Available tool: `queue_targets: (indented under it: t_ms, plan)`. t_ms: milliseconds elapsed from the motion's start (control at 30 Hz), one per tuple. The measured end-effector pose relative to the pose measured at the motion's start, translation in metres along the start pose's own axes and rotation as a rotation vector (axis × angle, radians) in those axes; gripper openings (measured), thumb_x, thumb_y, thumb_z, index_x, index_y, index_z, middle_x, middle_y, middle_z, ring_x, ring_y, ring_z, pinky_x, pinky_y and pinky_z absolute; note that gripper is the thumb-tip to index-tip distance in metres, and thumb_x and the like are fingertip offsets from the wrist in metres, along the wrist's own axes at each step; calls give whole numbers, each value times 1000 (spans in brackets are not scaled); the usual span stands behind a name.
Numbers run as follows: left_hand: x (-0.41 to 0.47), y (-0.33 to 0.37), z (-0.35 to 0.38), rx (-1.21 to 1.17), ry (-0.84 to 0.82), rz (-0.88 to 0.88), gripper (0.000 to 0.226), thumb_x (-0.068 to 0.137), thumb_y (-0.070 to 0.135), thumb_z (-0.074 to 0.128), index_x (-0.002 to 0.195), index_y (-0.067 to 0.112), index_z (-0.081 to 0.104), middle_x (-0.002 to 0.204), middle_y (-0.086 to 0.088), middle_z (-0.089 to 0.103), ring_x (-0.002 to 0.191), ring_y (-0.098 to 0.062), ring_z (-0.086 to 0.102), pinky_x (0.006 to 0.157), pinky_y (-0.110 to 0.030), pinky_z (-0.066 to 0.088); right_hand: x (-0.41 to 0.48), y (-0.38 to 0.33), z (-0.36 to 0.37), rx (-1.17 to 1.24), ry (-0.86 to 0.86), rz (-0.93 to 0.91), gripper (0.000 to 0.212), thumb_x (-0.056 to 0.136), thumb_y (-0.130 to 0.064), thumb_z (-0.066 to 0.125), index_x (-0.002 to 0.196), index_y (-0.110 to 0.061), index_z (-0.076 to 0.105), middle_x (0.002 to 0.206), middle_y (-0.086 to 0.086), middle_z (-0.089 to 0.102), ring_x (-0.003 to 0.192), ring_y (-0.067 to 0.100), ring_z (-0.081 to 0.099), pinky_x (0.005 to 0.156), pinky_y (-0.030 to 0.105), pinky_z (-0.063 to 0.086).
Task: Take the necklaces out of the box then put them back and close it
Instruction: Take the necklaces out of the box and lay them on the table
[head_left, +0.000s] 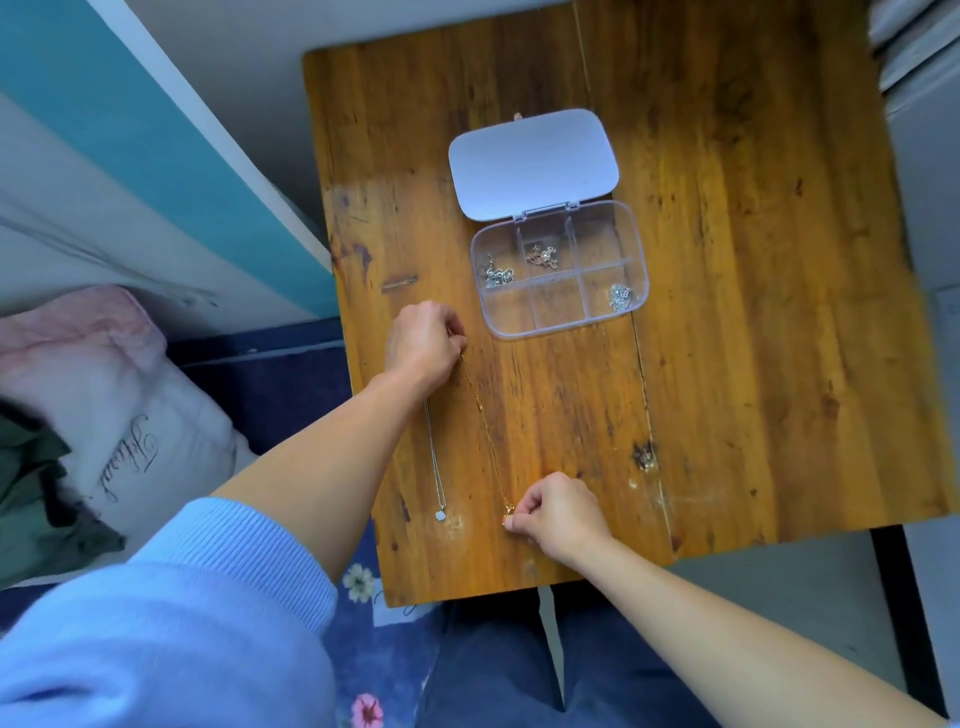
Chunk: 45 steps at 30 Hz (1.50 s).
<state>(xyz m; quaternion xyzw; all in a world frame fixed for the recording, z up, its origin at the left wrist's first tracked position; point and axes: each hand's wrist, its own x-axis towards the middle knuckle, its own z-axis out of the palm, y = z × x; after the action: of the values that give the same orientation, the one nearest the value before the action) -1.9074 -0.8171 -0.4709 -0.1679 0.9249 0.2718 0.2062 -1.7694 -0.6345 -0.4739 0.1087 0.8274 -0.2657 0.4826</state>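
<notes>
1. The step in hand looks like laying the thin gold chain necklace (485, 426) out straight on the worn wooden table (753, 338). The left hand (423, 345) pinches its far end with closed fingers; the right hand (558, 512) pinches the pendant end at about 5 o'clock from the left.
2. Keep the chain lightly taut between both pinches, lower it flat, then let go of one end at a time so it does not curl.
3. Keep it apart from the fine silver chain necklace with a small pale pendant (435, 462), lying stretched just beside it at 9 o'clock; a crossing would tangle.
4. The clear plastic compartment box with its white hinged lid open (558, 270) sits at 12 o'clock, still holding three bunched necklaces in separate compartments, so unloading seems under halfway done.
</notes>
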Motion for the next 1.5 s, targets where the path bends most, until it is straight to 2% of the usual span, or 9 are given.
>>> queue_targets:
  t_ms: [100,233,400,567,733,933,1033,1267,1500]
  plan:
    - [2,3,-8,-86,54,-34,12,89,22,65,94,15,72,96,-6,70,88,-23,63,77,-38,56,0,-6,-28,-35,20,-30,20,78,-42,77,70,-24,70,76,-9,69,79,14,64,75,33,54]
    - [-2,9,-16,-254,21,-89,21,91,26,62,97,10,73,94,-7,71,89,-24,63,79,-38,54,15,-36,-99,60,268,-151,14,80,-31,73,68,-27,69,68,-11,68,75,16,64,67,29,50]
    - [-7,13,-12,-447,-75,-169,19,90,24,63,93,8,73,88,-11,73,84,-30,68,81,-40,55,59,-103,-169,6,413,-378,12,85,-16,65,88,-20,76,91,0,75,90,20,66,79,30,50]
    - [-10,18,-1,-604,-125,-240,8,87,22,68,83,15,70,76,-12,71,61,-24,65,56,-25,46,100,-144,-179,-459,301,-544,31,91,-18,53,115,-30,69,118,-2,70,108,25,62,82,35,48]
    - [-9,16,3,-679,-148,-283,8,87,22,68,87,14,70,80,-6,70,60,-17,66,56,-24,45,119,-163,-176,-843,141,-618,39,84,-17,51,111,-41,67,118,1,68,105,30,62,70,33,43]
    - [-13,18,0,-694,-136,-297,20,88,22,67,94,3,72,83,-11,72,63,-21,66,52,-19,46,122,-164,-187,-883,60,-617,30,83,-19,53,103,-31,71,108,6,69,98,32,62,67,33,41]
    - [-14,20,-2,-702,-139,-313,21,89,21,67,95,1,71,87,-16,73,69,-25,66,58,-23,47,120,-164,-191,-886,-5,-585,9,79,-22,61,88,-25,62,94,3,65,86,28,58,66,32,41]
    - [-15,23,-4,-679,-130,-339,20,87,25,68,94,6,72,85,-10,74,69,-23,68,60,-24,47,118,-140,-191,-633,163,-702,3,82,-23,71,81,-21,68,84,0,68,83,23,62,66,32,46]
    - [-18,28,-9,-613,-33,-325,17,84,25,72,92,10,72,86,-14,72,81,-30,69,75,-37,56,95,-110,-210,154,214,-456,7,82,-21,76,88,-18,76,76,-6,71,68,2,63,60,17,48]
